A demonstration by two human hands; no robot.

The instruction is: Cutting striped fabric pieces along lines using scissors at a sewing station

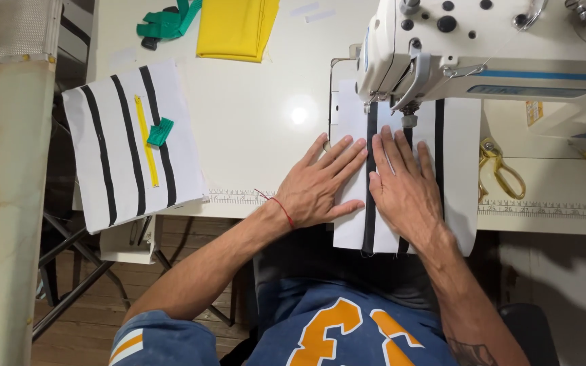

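Note:
A white fabric piece with black stripes (pixel 452 135) lies under the presser foot (pixel 408 120) of a white sewing machine (pixel 496 47) and hangs over the table's front edge. My left hand (pixel 320 186) lies flat on the fabric's left part, fingers spread, a red thread around the wrist. My right hand (pixel 405 186) presses flat on the fabric just right of a black stripe, fingertips close to the presser foot. Neither hand grips anything.
A second striped fabric piece (pixel 127 146) with a yellow strip and a green scrap lies at the table's left. Yellow folded cloth (pixel 237 27) and green tape (pixel 167 22) sit at the back. Gold scissors (pixel 500 169) lie right of the machine. A ruler runs along the table edge (pixel 239 196).

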